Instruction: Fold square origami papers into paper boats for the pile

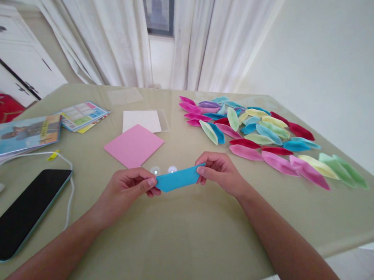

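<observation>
We hold a folded strip of blue paper (180,178) between our two hands, raised over the near middle of the worktop (198,244). Our left hand (125,189) has its fingers closed on the strip's left end, thumb in front, and our right hand (220,173) pinches the other end the same way. The strip tilts, its right end higher in our view than its left. Just beyond our left hand lies a square of pink paper (134,146), turned cornerwise and overlapping a white sheet (140,119). To the right, past our right hand, many folded paper pieces (259,139) lie in a loose spread, pointed at their ends, in pink, red, blue, green, yellow and purple. On our left we have a dark-screened phone (22,211), with a white cable (71,200) running beside it and a yellow tag (53,155) on that cable. Farther up that side we see a book (28,134), near some printed cards (83,113). Pale curtains (227,35) hang behind the far edge.
</observation>
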Demonstrator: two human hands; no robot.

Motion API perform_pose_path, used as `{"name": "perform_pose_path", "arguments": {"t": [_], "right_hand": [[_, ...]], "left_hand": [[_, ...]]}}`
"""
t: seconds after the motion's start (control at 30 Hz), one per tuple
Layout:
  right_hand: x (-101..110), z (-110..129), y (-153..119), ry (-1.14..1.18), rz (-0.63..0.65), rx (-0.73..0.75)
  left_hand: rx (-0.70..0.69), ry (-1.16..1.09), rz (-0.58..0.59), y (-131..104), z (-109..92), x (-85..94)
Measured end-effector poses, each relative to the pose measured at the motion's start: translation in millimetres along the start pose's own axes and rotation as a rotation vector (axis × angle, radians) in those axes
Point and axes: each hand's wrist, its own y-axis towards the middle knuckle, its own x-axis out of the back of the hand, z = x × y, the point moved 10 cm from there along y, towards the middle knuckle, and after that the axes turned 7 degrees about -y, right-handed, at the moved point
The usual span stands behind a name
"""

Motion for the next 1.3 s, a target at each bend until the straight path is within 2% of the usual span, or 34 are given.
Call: {"name": "perform_pose_path", "arguments": {"t": [0.2,0.3,0.43,0.53,0.67,0.77,1.03,1.3], "right_hand": [[5,10,-3,-0.150,-0.035,0.080],[6,30,-8,-0.395,-0.076,0.231],[-8,50,-14,-0.723,-0.045,0.428],[-14,48,-14,-0.853,-0.009,0.463],[-21,37,-13,-1.015,0.069,0.469],[-22,33,-13,-1.052,0.095,0.467],[-30,36,-13,-1.047,0.104,0.515],[-28,30,-12,-1.054,0.099,0.527]], "left_hand": [[-0.075,0.004,-0.061,-1,-8,5.4],[-0.170,0.094,-0.050,-2,-16,4.5],[-0.380,0.293,-0.046,-9,-31,2.5],[-0.482,0.478,-0.011,-14,-34,-3.0],[-0.519,0.582,0.000,-17,-29,-2.7],[-0.500,0.625,0.020,-16,-24,-3.0],[-0.528,0.681,0.175,-15,-20,-20.9],[-0.653,0.768,0.173,-20,-20,-25.3]]}}
